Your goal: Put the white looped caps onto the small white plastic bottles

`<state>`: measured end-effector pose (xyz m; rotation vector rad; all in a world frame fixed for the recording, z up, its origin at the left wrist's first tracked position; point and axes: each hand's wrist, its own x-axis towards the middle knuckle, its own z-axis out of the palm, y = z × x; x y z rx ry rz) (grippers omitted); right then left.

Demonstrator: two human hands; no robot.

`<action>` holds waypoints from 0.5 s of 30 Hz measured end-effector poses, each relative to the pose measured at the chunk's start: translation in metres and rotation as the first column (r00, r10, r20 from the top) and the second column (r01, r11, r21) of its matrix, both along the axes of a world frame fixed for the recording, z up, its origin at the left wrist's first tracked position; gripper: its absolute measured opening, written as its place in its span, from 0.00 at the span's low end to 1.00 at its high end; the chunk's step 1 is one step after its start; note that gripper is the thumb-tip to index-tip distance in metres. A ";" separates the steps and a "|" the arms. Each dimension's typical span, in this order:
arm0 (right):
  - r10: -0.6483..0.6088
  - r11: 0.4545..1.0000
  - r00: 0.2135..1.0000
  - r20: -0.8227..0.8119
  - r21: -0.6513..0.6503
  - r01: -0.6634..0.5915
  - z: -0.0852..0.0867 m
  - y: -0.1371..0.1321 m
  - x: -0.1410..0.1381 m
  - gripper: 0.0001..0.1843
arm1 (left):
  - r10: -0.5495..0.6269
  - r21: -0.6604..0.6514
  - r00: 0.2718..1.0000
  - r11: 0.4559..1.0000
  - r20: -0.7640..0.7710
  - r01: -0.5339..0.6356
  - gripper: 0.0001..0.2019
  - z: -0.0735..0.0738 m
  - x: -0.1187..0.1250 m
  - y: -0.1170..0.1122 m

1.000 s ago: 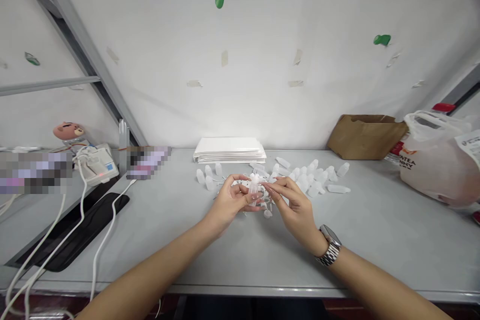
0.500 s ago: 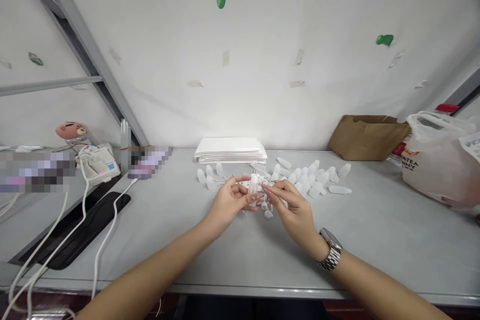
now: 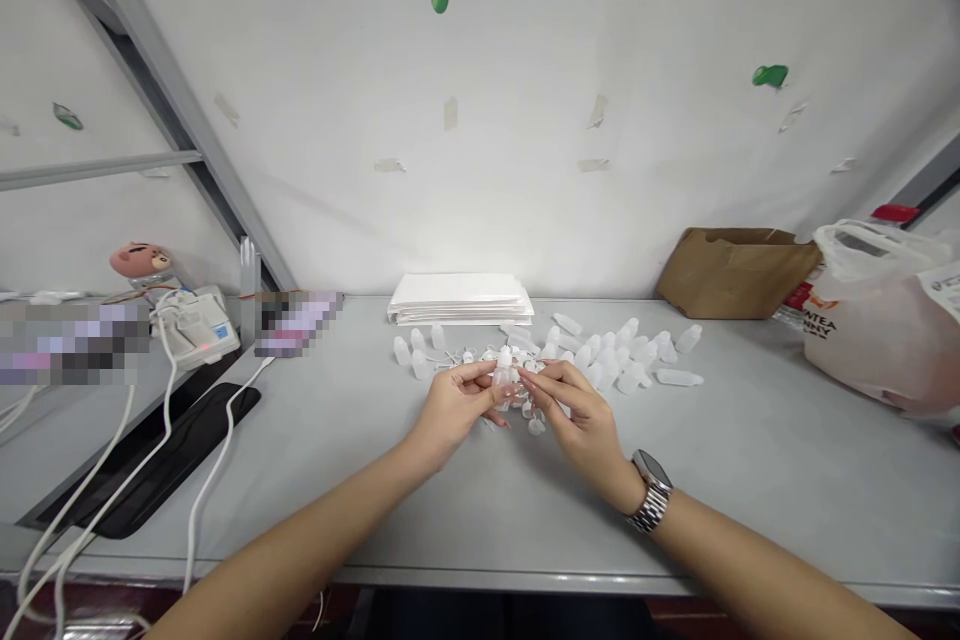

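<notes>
My left hand (image 3: pixel 456 410) is closed around a small translucent dropper bottle (image 3: pixel 503 382), held upright over the middle of the table with its white top pointing up. My right hand (image 3: pixel 574 408) comes in from the right, thumb and forefinger pinched together against the bottle's side near its neck; whatever small part lies between those fingertips is hidden. Beneath and behind both hands lies a heap of small white caps (image 3: pixel 536 426) with thin straps, partly covered by the fingers. Several similar bottles (image 3: pixel 630 378) lie loosely piled to the right, and a few more (image 3: pixel 420 364) stand at the left.
A stack of white paper or card (image 3: pixel 461 298) rests against the wall. At the right are a brown paper bag (image 3: pixel 735 275) and a plastic carrier bag (image 3: pixel 874 340). White cables, a black phone-like slab (image 3: pixel 180 460) and a charger box (image 3: pixel 199 325) occupy the left.
The right hand has shifted slightly left, closer against the bottle. The bottle's white top now shows more plainly above the left hand's fingers. The piles look unchanged.
</notes>
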<state>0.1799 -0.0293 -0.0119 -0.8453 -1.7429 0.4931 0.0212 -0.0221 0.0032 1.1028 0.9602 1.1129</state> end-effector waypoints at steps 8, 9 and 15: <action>0.001 0.976 0.994 -0.110 -0.216 -0.025 0.000 0.000 -0.003 0.12 | -0.006 -0.116 0.998 0.993 0.062 0.013 0.20 0.000 -0.001 0.001; 0.001 0.974 0.992 -0.123 -0.225 -0.029 0.000 0.001 -0.003 0.12 | -0.007 -0.111 0.998 0.994 0.059 0.013 0.21 0.000 -0.001 0.001; 0.003 0.975 0.988 -0.155 -0.221 -0.038 -0.001 0.004 -0.002 0.12 | -0.015 -0.086 1.000 0.996 0.022 0.017 0.23 0.001 0.001 0.001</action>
